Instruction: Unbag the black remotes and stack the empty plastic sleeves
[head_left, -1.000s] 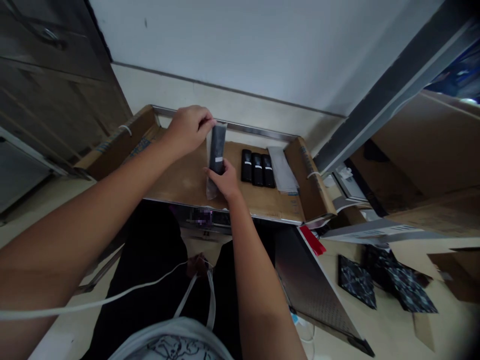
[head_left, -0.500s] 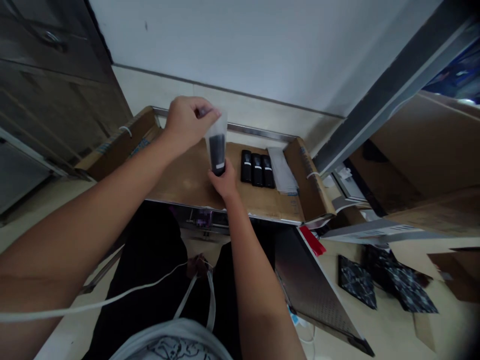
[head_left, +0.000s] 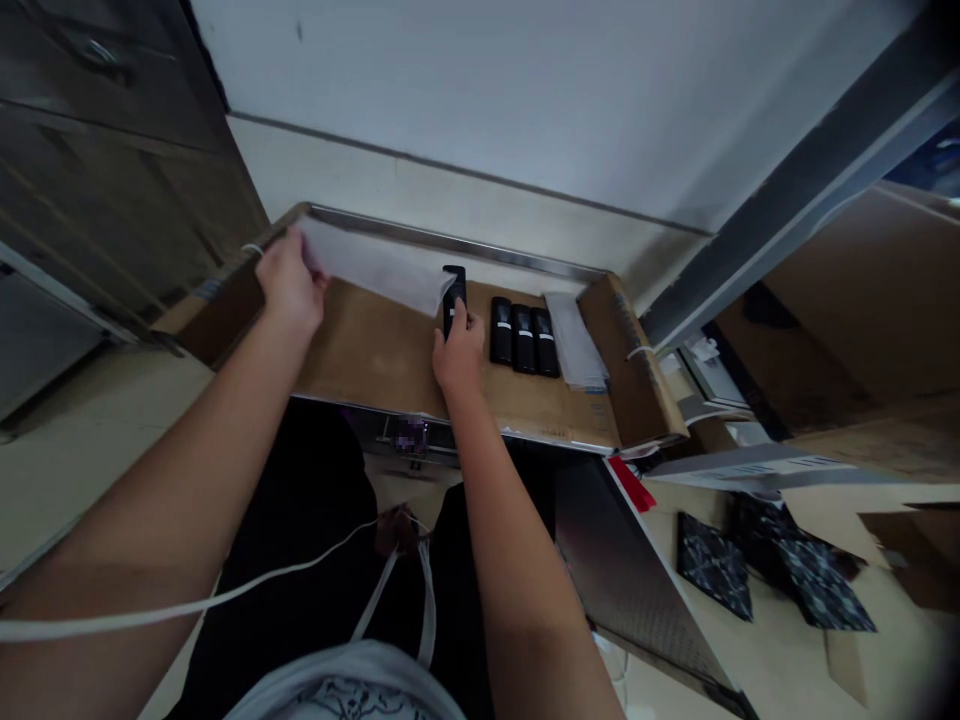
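Note:
My left hand [head_left: 291, 285], closed, grips the left end of a translucent white plastic sleeve [head_left: 379, 265] at the back left of the cardboard-lined tray. The sleeve stretches to the right, slightly blurred, and its far end touches or overlaps a slim black remote-like device [head_left: 454, 290] with a small white label. My right hand [head_left: 460, 352] has its fingers around the lower part of that device. Right of it, three similar black devices [head_left: 523, 337] lie side by side. Beyond them rests a stack of flat translucent sleeves [head_left: 575, 342].
Cardboard walls [head_left: 634, 365] close off the tray's right side, and a metal rail [head_left: 480, 250] runs along its back. A white cable [head_left: 187, 608] crosses in front of my lap. A perforated metal panel [head_left: 637, 570] stands below right, near dark patterned packets [head_left: 780, 560] on the floor.
My left hand has moved left and drawn the sleeve off most or all of the black device it covered. The device in my right hand has shifted slightly up and right.

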